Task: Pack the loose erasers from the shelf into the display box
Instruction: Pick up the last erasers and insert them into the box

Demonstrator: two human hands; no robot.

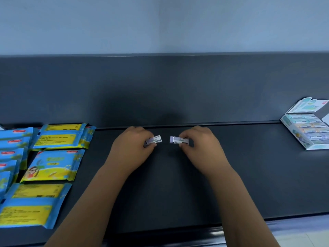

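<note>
Two small wrapped erasers sit at the middle of the dark shelf (178,184). My left hand (131,148) pinches the left eraser (155,139) between thumb and fingers. My right hand (201,147) pinches the right eraser (176,139) the same way. The two erasers are a short gap apart, near the shelf's back wall. The display box (292,134) stands at the far right with its lid (306,106) flipped up, and rows of pastel erasers (310,125) fill it.
Several blue and yellow flat packets (53,164) lie overlapping at the left of the shelf. A raised dark back panel (160,90) runs behind my hands. The shelf's front edge (178,234) is close below my forearms.
</note>
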